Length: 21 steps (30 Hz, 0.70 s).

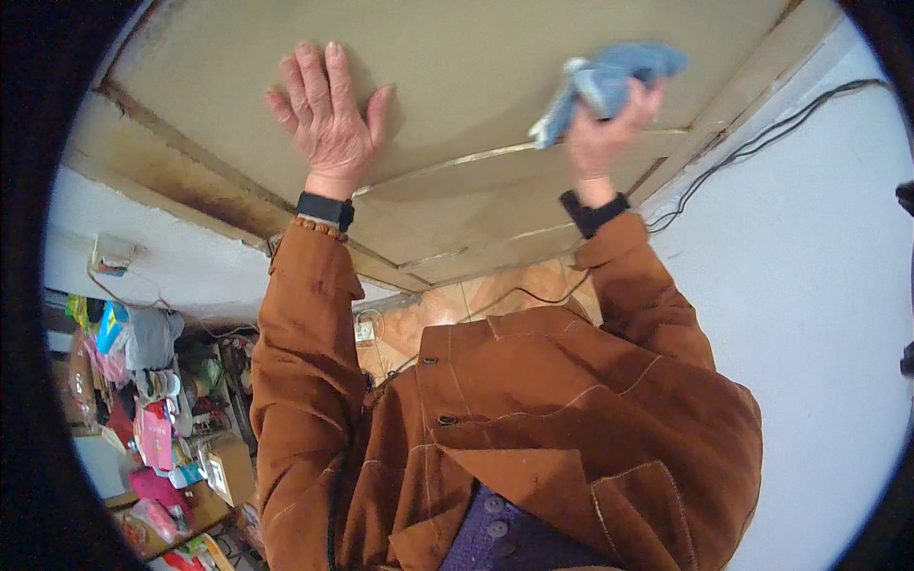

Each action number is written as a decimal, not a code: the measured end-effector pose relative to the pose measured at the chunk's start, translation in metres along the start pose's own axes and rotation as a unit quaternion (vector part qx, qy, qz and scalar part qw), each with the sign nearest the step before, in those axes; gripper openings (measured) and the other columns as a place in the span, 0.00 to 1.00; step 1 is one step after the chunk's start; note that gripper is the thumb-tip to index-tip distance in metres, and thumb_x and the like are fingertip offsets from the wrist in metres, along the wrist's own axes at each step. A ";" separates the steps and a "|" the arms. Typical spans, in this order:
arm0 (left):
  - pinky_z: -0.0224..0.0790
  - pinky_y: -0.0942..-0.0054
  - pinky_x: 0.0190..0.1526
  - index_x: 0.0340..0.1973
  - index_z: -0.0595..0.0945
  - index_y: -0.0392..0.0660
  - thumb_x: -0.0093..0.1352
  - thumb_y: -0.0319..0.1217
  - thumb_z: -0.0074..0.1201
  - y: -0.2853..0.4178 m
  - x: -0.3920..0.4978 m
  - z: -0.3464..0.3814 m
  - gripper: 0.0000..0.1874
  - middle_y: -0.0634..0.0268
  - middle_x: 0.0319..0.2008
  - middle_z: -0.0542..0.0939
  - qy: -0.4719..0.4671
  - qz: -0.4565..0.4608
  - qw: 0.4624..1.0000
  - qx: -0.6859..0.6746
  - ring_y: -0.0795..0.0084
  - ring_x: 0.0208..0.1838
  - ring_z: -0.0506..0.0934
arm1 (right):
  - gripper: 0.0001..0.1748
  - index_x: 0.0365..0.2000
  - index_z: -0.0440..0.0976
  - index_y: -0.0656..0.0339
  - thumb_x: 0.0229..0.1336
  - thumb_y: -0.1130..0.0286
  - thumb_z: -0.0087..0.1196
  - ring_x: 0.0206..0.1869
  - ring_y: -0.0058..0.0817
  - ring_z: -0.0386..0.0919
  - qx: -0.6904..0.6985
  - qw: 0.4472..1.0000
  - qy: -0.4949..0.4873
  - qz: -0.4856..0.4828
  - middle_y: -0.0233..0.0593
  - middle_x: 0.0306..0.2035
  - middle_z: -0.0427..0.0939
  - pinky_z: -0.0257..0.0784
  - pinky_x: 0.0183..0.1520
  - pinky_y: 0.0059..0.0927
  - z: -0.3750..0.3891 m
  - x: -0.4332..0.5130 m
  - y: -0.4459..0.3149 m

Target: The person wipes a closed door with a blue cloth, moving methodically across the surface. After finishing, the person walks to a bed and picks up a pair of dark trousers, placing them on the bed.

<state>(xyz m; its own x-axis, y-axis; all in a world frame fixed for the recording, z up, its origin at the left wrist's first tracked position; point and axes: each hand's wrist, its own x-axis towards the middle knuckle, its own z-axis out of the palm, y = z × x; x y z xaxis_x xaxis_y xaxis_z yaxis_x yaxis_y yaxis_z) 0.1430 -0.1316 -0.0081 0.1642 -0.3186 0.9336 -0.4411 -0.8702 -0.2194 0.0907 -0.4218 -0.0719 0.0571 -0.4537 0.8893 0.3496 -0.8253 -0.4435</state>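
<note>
My left hand [330,118] lies flat with spread fingers on a beige panelled door [457,78], holding nothing. A black band and a brown beaded bracelet [319,228] circle that wrist. To the right, my right hand [607,139] grips a blue-grey cloth [607,78] at the door's surface. Hand and cloth are blurred. Part of the cloth hangs down on the left of the fingers. Around the right wrist is another black band [594,213].
The door frame [193,178] is stained at the left. Dark cables [742,146] run along the white wall at the right. A wall socket [114,253] and a cluttered shelf with bags, a cardboard box [230,467] and packets are at the left. A cable crosses the tiled floor [428,310].
</note>
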 end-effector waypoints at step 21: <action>0.33 0.50 0.73 0.65 0.66 0.41 0.68 0.39 0.46 0.002 0.003 -0.015 0.30 0.49 0.70 0.58 -0.014 0.022 0.998 0.052 0.50 0.74 0.52 | 0.24 0.50 0.68 0.47 0.49 0.70 0.57 0.68 0.50 0.54 0.048 0.961 -0.107 -0.250 0.47 0.62 0.62 0.48 0.67 0.54 0.038 -0.017 -0.060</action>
<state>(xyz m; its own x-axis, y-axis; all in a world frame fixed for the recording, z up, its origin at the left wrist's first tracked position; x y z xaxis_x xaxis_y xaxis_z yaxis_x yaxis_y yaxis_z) 0.1295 -0.1289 -0.0013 0.1711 -0.3662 0.9147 -0.3552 -0.8889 -0.2894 0.1047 -0.3517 -0.0568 0.0478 0.0792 0.9957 0.4673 -0.8828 0.0477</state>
